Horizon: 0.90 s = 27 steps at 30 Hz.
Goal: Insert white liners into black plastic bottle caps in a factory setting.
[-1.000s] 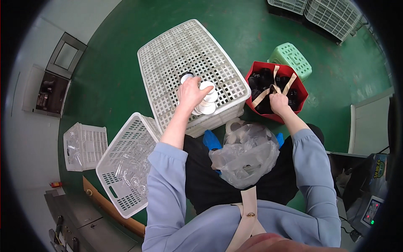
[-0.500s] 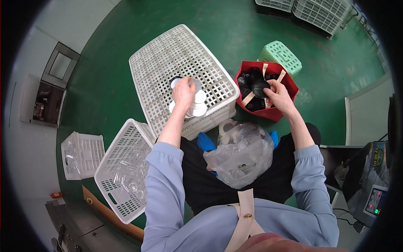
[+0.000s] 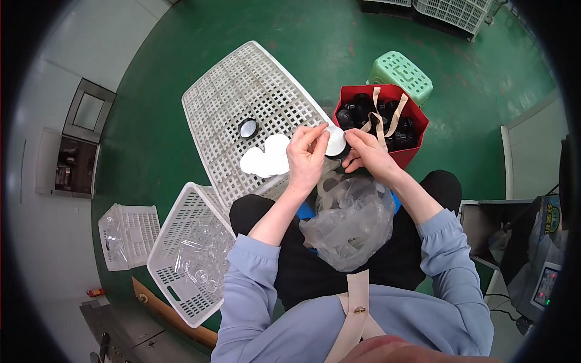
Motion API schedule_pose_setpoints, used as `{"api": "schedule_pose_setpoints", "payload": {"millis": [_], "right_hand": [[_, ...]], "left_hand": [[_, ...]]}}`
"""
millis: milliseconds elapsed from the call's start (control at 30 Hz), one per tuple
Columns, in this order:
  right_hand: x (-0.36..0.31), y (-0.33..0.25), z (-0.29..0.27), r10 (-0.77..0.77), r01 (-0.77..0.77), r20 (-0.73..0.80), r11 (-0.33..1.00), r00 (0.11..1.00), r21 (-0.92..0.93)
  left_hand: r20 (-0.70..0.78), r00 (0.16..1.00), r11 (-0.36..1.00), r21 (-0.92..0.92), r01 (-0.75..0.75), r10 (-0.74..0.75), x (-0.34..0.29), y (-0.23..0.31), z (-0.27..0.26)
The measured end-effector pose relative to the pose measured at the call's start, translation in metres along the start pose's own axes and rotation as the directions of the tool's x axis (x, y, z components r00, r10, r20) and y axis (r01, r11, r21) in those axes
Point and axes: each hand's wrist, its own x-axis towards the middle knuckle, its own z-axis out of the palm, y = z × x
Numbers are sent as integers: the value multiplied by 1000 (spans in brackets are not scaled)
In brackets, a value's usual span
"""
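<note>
Both hands have been drawn together over the crate edge: a black cap [image 3: 336, 147] is now pinched in the right hand [image 3: 368, 154], and a white liner disc [image 3: 332, 137] is pressed onto it by the left hand [image 3: 307, 158] fingertips, so fitting appears under way.

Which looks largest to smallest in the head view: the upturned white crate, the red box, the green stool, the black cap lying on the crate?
1. Upturned white crate, clearly largest.
2. Red box.
3. Green stool, partly hidden behind the red box, so this rank is unsure.
4. Black cap, smallest.
</note>
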Motion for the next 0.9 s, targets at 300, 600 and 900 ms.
{"api": "schedule_pose_setpoints", "payload": {"millis": [300, 600, 900], "right_hand": [[10, 15, 0, -116, 114, -38, 993, 993, -40], [14, 15, 6, -153, 125, -97, 961, 984, -248], [14, 30, 11, -317, 259, -120, 901, 941, -348]], "left_hand": [[138, 954, 960, -46, 275, -267, -5, -9, 5], [245, 895, 906, -111, 408, -373, -10, -23, 2], [268, 877, 892, -109, 438, -398, -7, -23, 6]]}}
